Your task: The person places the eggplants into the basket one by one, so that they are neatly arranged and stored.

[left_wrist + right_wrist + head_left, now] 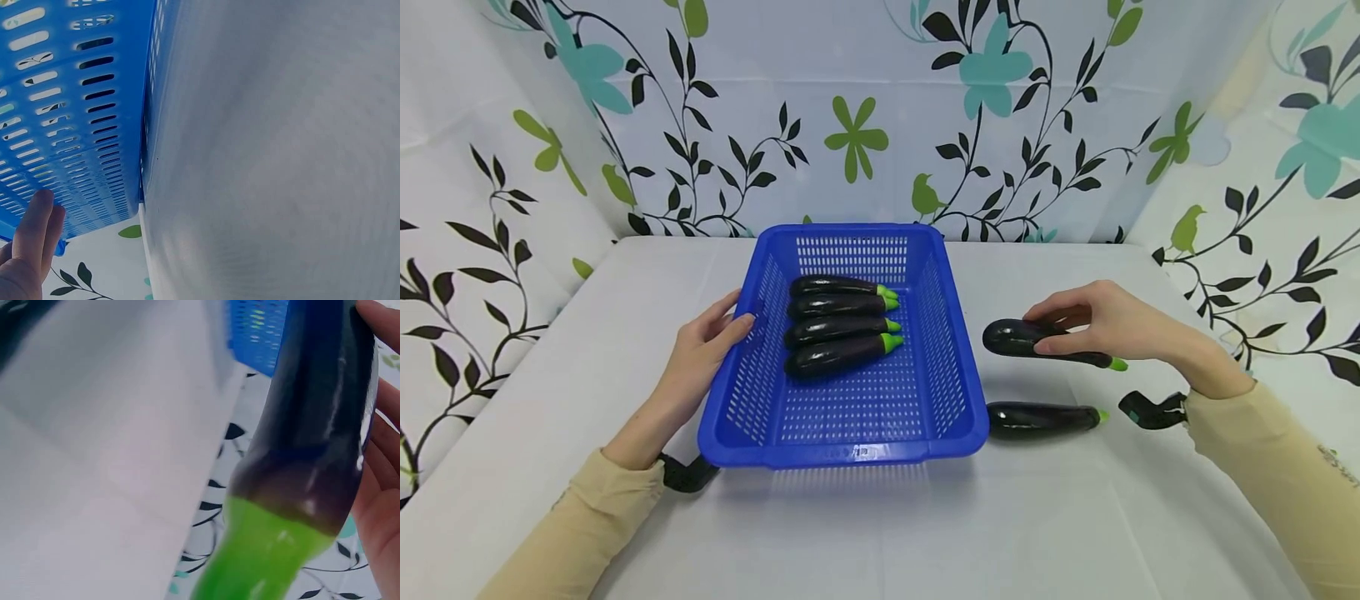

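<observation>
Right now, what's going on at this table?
A person's right hand grips an eggplant on the table right of a blue perforated basket. The left hand rests against the basket's left wall. Four eggplants lie side by side inside; one more eggplant lies on the white table by the basket's near right corner.

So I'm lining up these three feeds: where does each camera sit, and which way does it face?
Head: worn on the head, facing forward and down at the blue basket, both hands and sleeves.
Left wrist: low at the basket's outer wall, left hand's fingers touching it.
Right wrist: along the held eggplant toward its green cap, right palm showing.
Shared: basket in all three; held eggplant in head and right wrist views.
</observation>
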